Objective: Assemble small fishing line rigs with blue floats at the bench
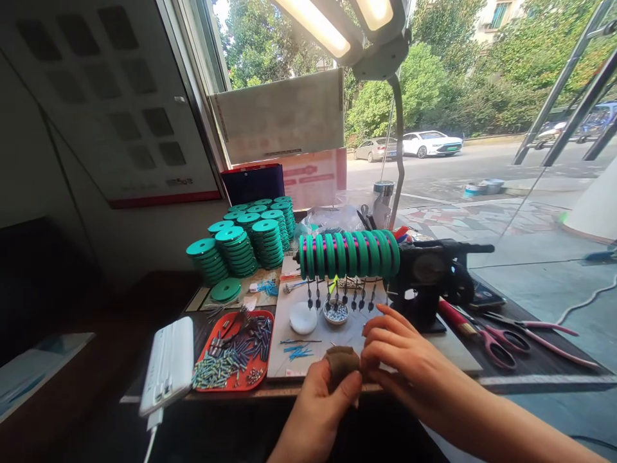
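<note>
My left hand (322,402) is closed in a pinch just past the front edge of the work board (282,360), thumb pressed against a finger. A brown wrap (343,361) covers that finger. Close against its fingertips is my right hand (402,357), fingers bent together and thumb mostly hidden. What either hand pinches is too small to make out. Beyond them, a row of green spools (349,254) with purple between them sits on a black winding device (429,270). Several small dark pieces (344,299) hang below the spools, above a small bowl of beads (336,313).
A red tray (267,321) of small metal parts lies left, beside a white power bank (166,363) with a cable. Stacked green spools (236,251) stand behind. Pink-handled scissors (499,347) and pliers (544,331) lie right. A lamp (380,64) hangs overhead.
</note>
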### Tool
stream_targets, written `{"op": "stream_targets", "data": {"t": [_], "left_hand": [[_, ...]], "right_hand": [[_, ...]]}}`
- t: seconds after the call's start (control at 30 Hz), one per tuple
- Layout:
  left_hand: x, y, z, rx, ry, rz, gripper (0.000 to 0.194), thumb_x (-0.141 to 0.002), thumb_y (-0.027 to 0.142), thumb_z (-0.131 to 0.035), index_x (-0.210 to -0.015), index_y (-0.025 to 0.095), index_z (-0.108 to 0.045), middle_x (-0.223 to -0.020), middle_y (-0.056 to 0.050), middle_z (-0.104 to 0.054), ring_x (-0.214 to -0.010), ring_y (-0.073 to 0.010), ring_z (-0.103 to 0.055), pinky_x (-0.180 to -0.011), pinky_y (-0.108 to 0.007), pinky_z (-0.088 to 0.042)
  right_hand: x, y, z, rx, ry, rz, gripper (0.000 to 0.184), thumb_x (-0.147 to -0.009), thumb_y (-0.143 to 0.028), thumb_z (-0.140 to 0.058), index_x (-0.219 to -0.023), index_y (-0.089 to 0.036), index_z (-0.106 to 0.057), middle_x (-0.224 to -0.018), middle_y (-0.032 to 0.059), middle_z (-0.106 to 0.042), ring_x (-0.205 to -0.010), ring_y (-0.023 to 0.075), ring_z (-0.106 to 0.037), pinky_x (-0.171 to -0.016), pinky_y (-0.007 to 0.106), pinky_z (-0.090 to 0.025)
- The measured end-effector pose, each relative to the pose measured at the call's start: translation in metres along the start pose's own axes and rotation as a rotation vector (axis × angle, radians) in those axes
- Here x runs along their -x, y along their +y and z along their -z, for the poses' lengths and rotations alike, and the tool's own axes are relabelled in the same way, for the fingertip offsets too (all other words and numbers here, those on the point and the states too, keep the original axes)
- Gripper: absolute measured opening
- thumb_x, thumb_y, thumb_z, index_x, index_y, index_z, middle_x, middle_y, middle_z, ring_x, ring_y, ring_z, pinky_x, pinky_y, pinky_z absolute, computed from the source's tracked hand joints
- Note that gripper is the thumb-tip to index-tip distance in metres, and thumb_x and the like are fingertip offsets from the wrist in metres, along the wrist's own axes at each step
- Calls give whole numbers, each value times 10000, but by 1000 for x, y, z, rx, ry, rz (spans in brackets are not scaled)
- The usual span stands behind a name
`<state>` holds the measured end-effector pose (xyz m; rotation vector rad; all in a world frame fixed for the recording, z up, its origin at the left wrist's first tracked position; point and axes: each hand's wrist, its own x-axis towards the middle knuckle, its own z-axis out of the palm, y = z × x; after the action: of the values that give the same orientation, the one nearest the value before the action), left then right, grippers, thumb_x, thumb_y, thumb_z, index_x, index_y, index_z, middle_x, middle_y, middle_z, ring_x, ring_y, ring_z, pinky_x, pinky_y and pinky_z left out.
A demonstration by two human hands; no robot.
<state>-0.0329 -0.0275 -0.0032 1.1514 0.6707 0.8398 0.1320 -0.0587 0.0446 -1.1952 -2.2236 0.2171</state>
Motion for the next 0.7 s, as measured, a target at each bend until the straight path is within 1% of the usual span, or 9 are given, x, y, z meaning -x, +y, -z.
{"op": "stream_targets", "data": {"t": [0.1,0.23,0.33,0.43,0.47,0.53,0.6,0.67,0.7], "left_hand": [[-1,5,-5,-18,-18,-6,249,-698,393,-672,-645,155,-626,-652,-2,-526,-659,-145,-452,-637,-251,-341],[-2,11,-11,-7,-66,-3,275,-715,380,-658,-586,150,-579,-642,-1,-504,-653,-141,-436,-644,-254,-328],[0,8,-12,31,-60,12,330,-687,431,-668,-556,148,-558,-585,9,-460,-608,-132,-396,-607,-256,-300],[1,2,-13,112,-34,52,330,-654,444,-697,-598,135,-596,-548,23,-430,-564,-110,-348,-570,-248,-273],[1,0,-13,145,-27,68,319,-649,431,-707,-614,129,-610,-549,24,-432,-560,-104,-343,-563,-243,-271],[2,-4,-14,230,-6,102,290,-641,397,-727,-644,123,-634,-568,20,-453,-553,-91,-345,-546,-229,-274],[3,-8,-15,324,21,149,271,-613,366,-757,-675,123,-656,-599,16,-477,-548,-77,-358,-527,-211,-286],[4,-12,-15,396,58,184,277,-572,347,-788,-680,123,-665,-613,17,-486,-539,-64,-367,-509,-192,-299],[4,-14,-15,420,71,197,280,-559,340,-797,-675,121,-667,-605,21,-481,-533,-59,-367,-502,-185,-305]], "right_hand": [[0,1,-2,-2,-15,4,150,-830,-89,-470,-736,-204,-494,-740,-15,-575,-817,157,-523,-1033,461,-241],[1,2,-2,-19,-39,6,147,-838,-97,-457,-740,-202,-488,-751,-13,-575,-824,157,-522,-1037,463,-231],[0,1,-2,-39,-36,-4,148,-832,-94,-451,-740,-202,-492,-761,-11,-580,-824,155,-527,-1035,471,-243],[1,1,-4,-28,-23,-11,151,-826,-99,-458,-726,-201,-507,-741,-8,-586,-826,164,-536,-1029,492,-255],[2,0,-5,-11,3,-13,148,-821,-101,-468,-727,-203,-518,-743,-4,-592,-845,174,-540,-1026,499,-258],[7,0,-8,34,108,-20,115,-809,-115,-496,-785,-209,-557,-811,20,-617,-930,208,-533,-1006,505,-284],[15,0,-11,49,248,-72,122,-807,-144,-509,-879,-211,-581,-897,51,-623,-969,235,-527,-918,461,-389],[23,-1,-14,-23,332,-201,112,-820,-189,-500,-878,-207,-594,-848,55,-625,-860,225,-566,-741,370,-481],[27,-2,-16,-106,337,-284,108,-826,-213,-495,-834,-206,-603,-787,44,-624,-778,209,-580,-662,330,-490]]}}
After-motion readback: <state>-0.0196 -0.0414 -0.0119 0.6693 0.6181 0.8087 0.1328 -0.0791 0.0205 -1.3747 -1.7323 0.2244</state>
